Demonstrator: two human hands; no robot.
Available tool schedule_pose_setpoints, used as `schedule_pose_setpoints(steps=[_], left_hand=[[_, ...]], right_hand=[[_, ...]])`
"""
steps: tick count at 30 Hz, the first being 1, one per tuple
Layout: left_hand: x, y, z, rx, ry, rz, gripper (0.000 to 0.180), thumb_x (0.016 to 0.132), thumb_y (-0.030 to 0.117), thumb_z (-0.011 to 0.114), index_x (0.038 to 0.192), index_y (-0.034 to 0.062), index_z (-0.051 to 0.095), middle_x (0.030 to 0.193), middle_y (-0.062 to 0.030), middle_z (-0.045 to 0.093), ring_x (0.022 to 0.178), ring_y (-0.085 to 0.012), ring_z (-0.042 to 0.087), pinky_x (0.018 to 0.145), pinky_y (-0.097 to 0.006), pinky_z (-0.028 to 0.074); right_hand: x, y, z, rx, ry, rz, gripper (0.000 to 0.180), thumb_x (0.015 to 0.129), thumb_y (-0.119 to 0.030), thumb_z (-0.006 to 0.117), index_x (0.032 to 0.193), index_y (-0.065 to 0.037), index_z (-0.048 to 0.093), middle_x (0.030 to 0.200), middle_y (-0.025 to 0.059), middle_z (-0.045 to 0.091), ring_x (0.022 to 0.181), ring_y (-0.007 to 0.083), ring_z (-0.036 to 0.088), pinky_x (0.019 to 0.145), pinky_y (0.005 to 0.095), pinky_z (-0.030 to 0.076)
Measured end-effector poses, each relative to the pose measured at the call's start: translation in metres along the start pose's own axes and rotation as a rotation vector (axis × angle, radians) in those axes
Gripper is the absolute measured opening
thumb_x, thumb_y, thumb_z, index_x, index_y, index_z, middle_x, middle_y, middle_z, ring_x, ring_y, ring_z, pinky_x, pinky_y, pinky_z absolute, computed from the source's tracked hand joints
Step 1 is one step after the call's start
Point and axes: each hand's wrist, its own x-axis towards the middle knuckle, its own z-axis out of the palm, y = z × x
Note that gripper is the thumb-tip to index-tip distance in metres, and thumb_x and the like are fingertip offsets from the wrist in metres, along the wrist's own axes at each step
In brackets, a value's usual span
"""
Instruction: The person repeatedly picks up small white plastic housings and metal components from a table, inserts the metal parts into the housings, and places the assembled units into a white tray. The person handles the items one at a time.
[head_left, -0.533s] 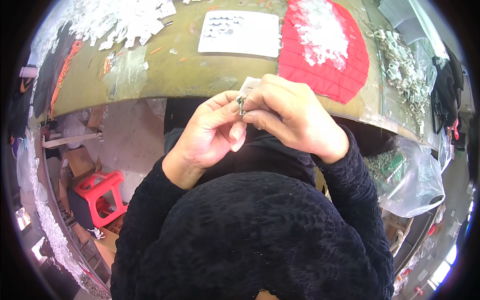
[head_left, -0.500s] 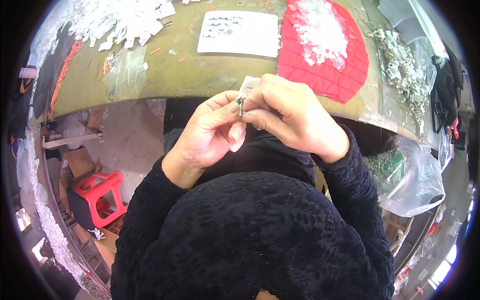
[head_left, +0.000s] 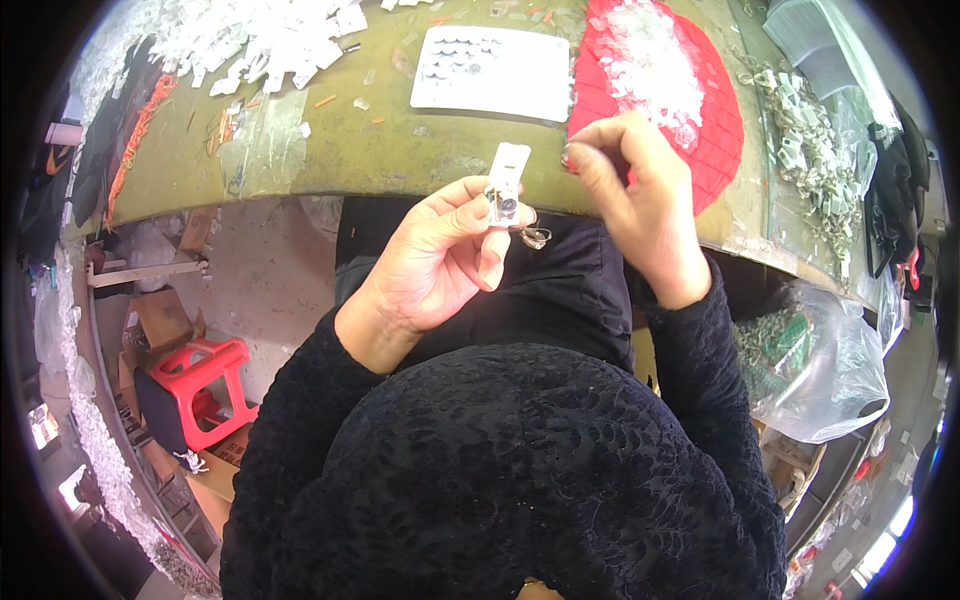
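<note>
Over the table's front edge, my left hand [head_left: 440, 250] pinches a small white plastic case [head_left: 507, 185] between thumb and fingers. Its long flap stands up toward the table, and a round dark part shows in its lower half. A thin cord loop [head_left: 536, 237] hangs beside it, past my fingertips. My right hand [head_left: 645, 195] is apart from the case, above the near left edge of the red cloth [head_left: 722, 130]. Its thumb and forefinger are pressed together; whatever is between them is too small to make out.
On the green table [head_left: 350, 150] lies a white sheet [head_left: 545, 85] with rows of small dark discs. Clear plastic pieces [head_left: 660, 70] cover the red cloth. White parts [head_left: 260, 40] heap at far left, corded pieces [head_left: 805, 140] at right. A red stool [head_left: 215, 390] stands lower left.
My right hand has let go of the white case and moved right, to the red cloth. The case in my left hand now shows its flap and round part.
</note>
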Motion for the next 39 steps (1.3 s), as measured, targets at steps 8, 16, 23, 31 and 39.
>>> schedule_pose_setpoints(steps=[8,16,23,31,39], left_hand=[[0.000,-0.001,0.002,0.047,0.033,-0.001,0.029,0.095,0.007,0.059,0.121,-0.0032,0.054,0.106,-0.0187,0.064,0.065,-0.0110,0.059,0.052,-0.023,0.053],[0.002,-0.006,0.004,0.116,0.038,0.044,0.021,0.098,0.012,0.058,0.115,-0.0014,0.058,0.090,-0.0128,0.067,0.065,-0.0145,0.065,0.054,-0.027,0.057],[-0.001,-0.009,0.004,0.133,0.031,0.060,0.020,0.098,0.012,0.058,0.112,-0.0032,0.058,0.082,-0.0106,0.065,0.067,-0.0155,0.067,0.055,-0.028,0.059],[-0.003,-0.008,0.004,0.133,0.002,0.041,0.021,0.097,0.010,0.060,0.112,-0.0047,0.059,0.091,-0.0126,0.067,0.070,-0.0173,0.067,0.056,-0.029,0.059],[-0.004,-0.007,0.002,0.119,-0.017,0.021,0.021,0.096,0.008,0.059,0.112,-0.0051,0.059,0.091,-0.0132,0.067,0.071,-0.0186,0.068,0.057,-0.030,0.059]], right_hand=[[0.010,0.024,-0.006,-0.339,0.081,0.013,0.010,0.087,-0.011,0.067,0.093,-0.004,0.065,0.085,0.0137,0.066,0.077,0.0312,0.065,0.068,0.0363,0.051],[-0.009,-0.025,0.002,-0.067,-0.119,-0.286,0.027,0.075,-0.002,0.073,0.101,-0.008,0.068,0.084,0.0057,0.060,0.075,0.0220,0.064,0.060,0.0311,0.052],[-0.014,-0.024,0.013,-0.068,-0.097,-0.332,0.024,0.076,0.000,0.077,0.097,-0.004,0.067,0.080,0.0094,0.060,0.064,0.0230,0.062,0.055,0.0315,0.050],[-0.012,-0.022,0.008,0.035,-0.077,-0.228,0.019,0.077,-0.002,0.074,0.092,-0.004,0.062,0.081,0.0100,0.059,0.068,0.0277,0.063,0.058,0.0339,0.051],[-0.014,-0.020,0.005,0.233,-0.233,-0.049,0.017,0.080,-0.003,0.073,0.092,-0.004,0.062,0.081,0.0106,0.059,0.072,0.0280,0.063,0.063,0.0336,0.050]])
